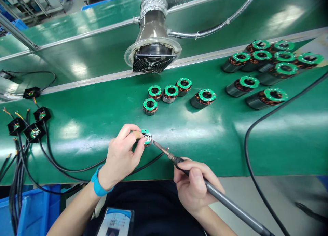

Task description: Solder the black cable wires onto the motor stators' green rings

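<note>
My left hand [124,152], with a blue band at the wrist, pinches at the left edge of a small motor stator [147,142] topped by a green ring board. What exactly lies between its fingertips is hidden. My right hand [196,183] is wrapped round a soldering iron [184,168]. The iron's tip touches or nearly touches the right side of that board. A black cable [151,161] runs behind my left hand and ends in bare wires near the iron. Beyond it stand several short stators [150,107] and a taller one [201,101].
More stators [266,98] stand at the right. A fume extractor [153,55] hangs at the back centre. Black boxes with cables [34,132] lie at the left, above a blue bin [34,208]. A thick black cable [247,143] curves down the right side.
</note>
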The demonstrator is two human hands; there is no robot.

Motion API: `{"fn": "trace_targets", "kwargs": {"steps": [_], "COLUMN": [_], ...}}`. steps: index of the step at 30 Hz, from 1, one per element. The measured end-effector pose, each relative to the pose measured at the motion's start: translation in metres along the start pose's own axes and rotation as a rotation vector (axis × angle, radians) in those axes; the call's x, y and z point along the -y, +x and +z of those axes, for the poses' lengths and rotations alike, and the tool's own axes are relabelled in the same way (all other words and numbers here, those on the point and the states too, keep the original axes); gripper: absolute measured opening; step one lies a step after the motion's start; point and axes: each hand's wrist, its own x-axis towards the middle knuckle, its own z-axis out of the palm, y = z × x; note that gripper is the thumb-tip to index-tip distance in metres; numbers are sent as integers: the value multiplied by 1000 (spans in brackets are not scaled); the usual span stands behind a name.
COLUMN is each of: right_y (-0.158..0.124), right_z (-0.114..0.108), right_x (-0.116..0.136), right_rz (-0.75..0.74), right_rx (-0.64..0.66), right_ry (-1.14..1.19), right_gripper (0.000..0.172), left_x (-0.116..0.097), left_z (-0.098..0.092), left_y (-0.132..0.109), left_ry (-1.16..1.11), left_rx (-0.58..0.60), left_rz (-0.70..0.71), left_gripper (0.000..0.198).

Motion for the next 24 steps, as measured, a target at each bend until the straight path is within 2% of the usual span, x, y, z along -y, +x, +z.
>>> {"fn": "trace_targets", "kwargs": {"steps": [12,24], "right_y": [10,29], "right_z": [-7,-4], "right_x": [0,4], "right_rz": [115,73], "right_rx": [160,233], "right_ry": [-27,75], "right_gripper": [25,26], "left_x": [7,1], "left_z": [-14,-26], "left_y": [13,32], "left_ry": [-18,73], "left_rx": [179,332], "left_rz": [-9,5], "left_gripper": [12,19]}}
